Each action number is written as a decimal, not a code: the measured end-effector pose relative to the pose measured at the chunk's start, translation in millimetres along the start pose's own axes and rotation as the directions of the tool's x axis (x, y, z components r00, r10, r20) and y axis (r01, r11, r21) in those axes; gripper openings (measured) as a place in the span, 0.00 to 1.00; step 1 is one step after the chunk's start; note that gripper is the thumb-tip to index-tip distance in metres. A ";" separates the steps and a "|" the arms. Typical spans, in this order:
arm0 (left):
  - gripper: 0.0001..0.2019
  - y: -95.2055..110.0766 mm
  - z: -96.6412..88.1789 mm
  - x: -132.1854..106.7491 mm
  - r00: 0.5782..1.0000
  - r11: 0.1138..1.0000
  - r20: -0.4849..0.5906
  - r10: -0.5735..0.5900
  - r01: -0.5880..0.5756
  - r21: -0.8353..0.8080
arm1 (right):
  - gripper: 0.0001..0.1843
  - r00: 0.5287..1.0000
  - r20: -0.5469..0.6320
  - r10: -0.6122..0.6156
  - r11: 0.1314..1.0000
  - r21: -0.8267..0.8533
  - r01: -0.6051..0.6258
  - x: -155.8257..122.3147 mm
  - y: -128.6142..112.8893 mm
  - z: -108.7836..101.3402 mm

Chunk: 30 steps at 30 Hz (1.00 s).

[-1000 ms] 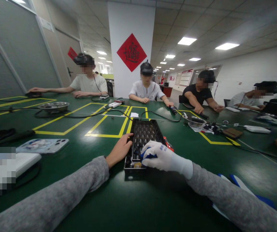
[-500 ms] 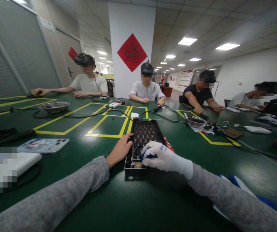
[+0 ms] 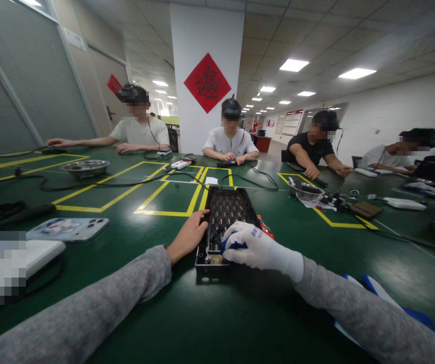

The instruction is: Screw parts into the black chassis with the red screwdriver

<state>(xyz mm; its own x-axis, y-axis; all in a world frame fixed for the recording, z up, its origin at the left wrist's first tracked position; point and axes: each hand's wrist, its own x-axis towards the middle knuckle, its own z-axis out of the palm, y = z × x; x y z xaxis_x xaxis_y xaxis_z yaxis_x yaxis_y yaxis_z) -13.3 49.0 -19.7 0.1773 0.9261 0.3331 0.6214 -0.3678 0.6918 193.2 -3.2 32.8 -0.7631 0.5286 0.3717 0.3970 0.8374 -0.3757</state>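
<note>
Head view: left hand (image 3: 189,235), open, touches oblong black case (image 3: 205,264); knit-gloved right hand (image 3: 251,245) curled, grip unclear.

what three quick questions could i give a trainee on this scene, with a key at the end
1. Multiple choice: the left hand is A) bare, B) gloved, C) out of view.
2. True or false: the phone lies to the left of the black case.
3. Fill the gap: the right hand is at the ____ (near/far) end of the case.

Key: 1 A; 2 true; 3 near.
</note>
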 end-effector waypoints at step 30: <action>0.22 -2.9 1.2 0.9 1.000 1.000 -0.005 0.008 -0.008 0.006 | 0.09 0.999 0.027 -0.022 1.000 -0.019 0.022 -0.8 3.1 -0.1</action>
<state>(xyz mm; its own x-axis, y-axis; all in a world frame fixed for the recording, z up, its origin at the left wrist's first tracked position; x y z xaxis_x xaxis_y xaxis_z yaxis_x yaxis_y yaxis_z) -14.1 50.9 -22.2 0.1779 0.9228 0.3417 0.6246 -0.3743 0.6854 195.1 -1.0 31.5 -0.7848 0.5066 0.3570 0.3896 0.8513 -0.3514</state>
